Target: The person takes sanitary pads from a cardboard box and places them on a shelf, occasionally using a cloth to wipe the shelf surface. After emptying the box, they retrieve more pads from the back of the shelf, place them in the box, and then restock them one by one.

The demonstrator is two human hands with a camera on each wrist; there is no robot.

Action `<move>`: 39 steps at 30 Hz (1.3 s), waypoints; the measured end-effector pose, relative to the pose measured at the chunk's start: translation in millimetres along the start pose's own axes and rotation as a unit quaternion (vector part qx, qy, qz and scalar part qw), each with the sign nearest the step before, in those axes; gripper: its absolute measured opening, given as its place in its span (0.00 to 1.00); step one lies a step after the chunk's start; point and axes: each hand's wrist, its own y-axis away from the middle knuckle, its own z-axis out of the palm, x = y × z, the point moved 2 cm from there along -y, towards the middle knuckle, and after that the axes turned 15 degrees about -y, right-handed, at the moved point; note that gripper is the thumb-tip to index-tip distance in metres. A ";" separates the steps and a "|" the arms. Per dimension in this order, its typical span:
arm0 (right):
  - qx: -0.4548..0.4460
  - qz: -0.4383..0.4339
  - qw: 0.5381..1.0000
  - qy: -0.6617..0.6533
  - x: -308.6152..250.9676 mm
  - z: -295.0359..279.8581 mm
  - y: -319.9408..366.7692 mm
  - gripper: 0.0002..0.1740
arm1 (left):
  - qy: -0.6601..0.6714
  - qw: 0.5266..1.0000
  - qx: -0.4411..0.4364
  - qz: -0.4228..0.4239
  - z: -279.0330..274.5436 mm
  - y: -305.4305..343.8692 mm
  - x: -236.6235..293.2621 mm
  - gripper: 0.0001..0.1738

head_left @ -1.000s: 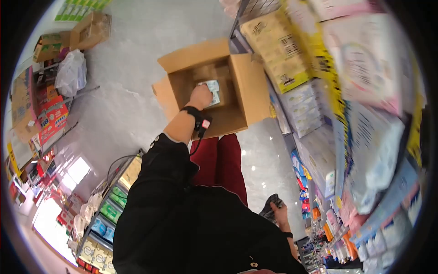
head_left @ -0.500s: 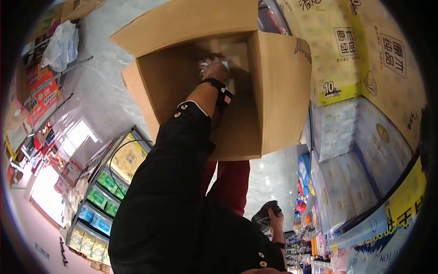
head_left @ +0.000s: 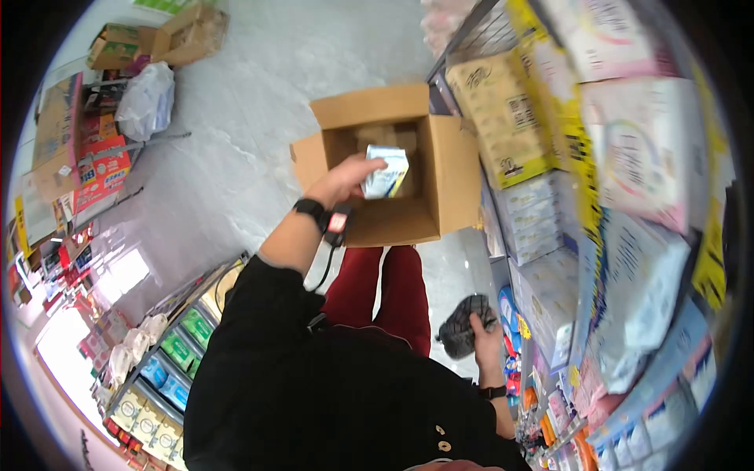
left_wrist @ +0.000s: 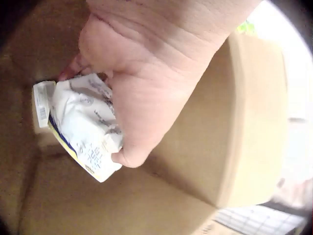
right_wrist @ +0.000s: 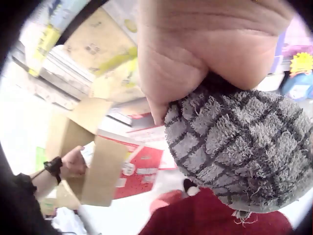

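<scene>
My left hand grips a small white packet with blue and yellow edging, its thumb across the top. In the left wrist view the packet looks crinkled and printed with dark text, and the fingers on its far side are mostly hidden. Both are over the mouth of an open cardboard box on the floor. Low at my right side, my right hand holds a grey tufted cloth with a black criss-cross pattern. The right wrist view shows that cloth bunched under the palm.
Shelves with large tissue packs run along the right, near the box flap. A low rack with green and blue packs stands at the left. Farther left are a white plastic bag and more cartons.
My left hand went deeper into the box as my view came close, then rose with the white packet, now plainly visible. The right hand keeps the grey cloth.
</scene>
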 end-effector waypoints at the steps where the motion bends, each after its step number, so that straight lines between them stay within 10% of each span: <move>1: -0.011 -0.072 0.997 0.022 -29.2 17.1 6.0 0.17 | 0.050 0.997 -0.036 0.052 3.0 28.3 2.3 0.29; 4: -0.072 -0.243 0.960 -0.115 -102.5 74.7 29.0 0.28 | 0.090 0.991 -0.092 0.045 26.3 111.4 23.2 0.31; 8: -0.078 -0.509 0.849 0.122 -174.4 138.3 72.8 0.37 | 0.058 0.979 -0.157 0.113 76.0 191.2 58.7 0.37; 14: -0.022 -0.584 0.803 0.117 -195.8 137.5 125.1 0.32 | -0.051 0.935 -0.171 0.308 73.9 221.1 79.4 0.24; 16: -0.014 -0.504 0.863 -0.020 -182.9 129.3 122.4 0.30 | -0.008 0.942 -0.210 0.261 94.8 223.1 75.1 0.22; 24: -0.153 -0.535 0.801 0.219 -162.5 110.4 186.6 0.35 | 0.239 0.897 -0.300 0.222 162.4 228.8 128.9 0.32; 30: 0.153 -0.676 0.705 0.150 -190.8 43.6 237.1 0.37 | 0.153 0.921 -0.298 0.199 189.9 257.9 146.6 0.33; 36: 0.116 -0.678 0.646 0.330 -180.7 33.8 230.9 0.33 | 0.175 0.834 -0.488 0.188 251.1 286.4 110.4 0.25; 39: 0.155 -0.682 0.669 0.252 -177.9 -0.1 233.8 0.32 | -0.005 0.918 -0.300 0.258 278.3 321.7 105.4 0.23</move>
